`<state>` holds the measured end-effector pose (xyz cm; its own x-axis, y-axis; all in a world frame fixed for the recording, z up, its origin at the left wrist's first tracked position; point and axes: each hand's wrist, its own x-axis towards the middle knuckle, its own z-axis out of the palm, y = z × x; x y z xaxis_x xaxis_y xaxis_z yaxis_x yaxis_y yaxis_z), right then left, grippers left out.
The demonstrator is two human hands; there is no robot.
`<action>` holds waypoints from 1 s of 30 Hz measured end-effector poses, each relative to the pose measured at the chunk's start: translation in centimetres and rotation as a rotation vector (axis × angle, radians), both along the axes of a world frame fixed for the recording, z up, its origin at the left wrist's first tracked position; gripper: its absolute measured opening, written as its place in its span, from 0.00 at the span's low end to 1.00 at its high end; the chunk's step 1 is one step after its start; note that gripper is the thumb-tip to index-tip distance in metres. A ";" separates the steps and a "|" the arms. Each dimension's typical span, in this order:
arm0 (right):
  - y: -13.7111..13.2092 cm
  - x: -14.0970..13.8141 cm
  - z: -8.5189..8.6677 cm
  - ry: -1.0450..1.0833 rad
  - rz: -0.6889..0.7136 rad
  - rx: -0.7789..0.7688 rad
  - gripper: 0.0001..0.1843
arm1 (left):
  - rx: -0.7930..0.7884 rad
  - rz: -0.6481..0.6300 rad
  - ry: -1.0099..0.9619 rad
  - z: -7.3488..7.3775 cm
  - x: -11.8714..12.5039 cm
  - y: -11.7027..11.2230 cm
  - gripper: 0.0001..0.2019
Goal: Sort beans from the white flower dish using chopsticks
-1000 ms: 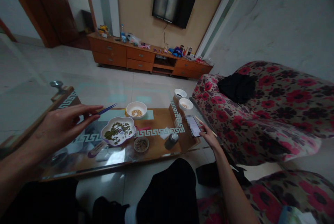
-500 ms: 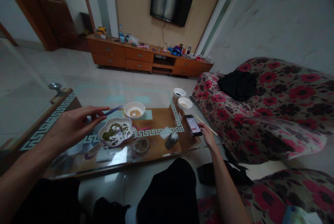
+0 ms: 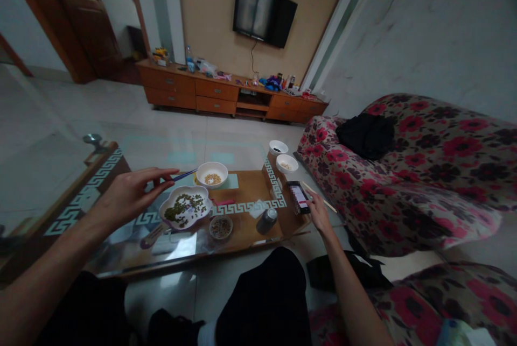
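The left hand [image 3: 131, 196] pinches a slim blue utensil [image 3: 183, 175] beside a scalloped white dish of green beans [image 3: 186, 208], a white bowl of pale grains [image 3: 212, 175] at its twelve o'clock. The right hand [image 3: 319, 214] touches a smartphone [image 3: 299, 198] (screen lit) at its ten o'clock.

The phone screen [image 3: 299, 198] is pixelated, and the small dish [image 3: 221, 227] holds bits too tiny to tell

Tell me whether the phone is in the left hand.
No, the phone is held by the right hand, while the left hand pinches blue tweezers.
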<state>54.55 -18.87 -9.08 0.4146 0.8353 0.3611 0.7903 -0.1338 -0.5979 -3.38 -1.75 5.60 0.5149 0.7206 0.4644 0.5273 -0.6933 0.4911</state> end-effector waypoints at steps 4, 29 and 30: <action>0.7 -3.8 1.4 -0.099 -0.041 0.253 0.32 | 0.034 0.052 -0.074 -0.4 -0.8 0.5 0.18; 9.7 -20.9 12.0 -0.455 0.605 0.014 0.15 | -0.095 0.099 0.000 -2.5 -4.6 -1.0 0.13; 9.8 -18.0 12.4 -0.397 0.466 -0.020 0.17 | -0.077 0.117 0.000 -2.7 -4.9 -0.7 0.14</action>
<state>36.55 -9.08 3.36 -0.1590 0.9045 0.3957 0.9304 0.2714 -0.2465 -8.26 -2.47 2.89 0.4254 0.8090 0.4055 0.6025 -0.5876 0.5401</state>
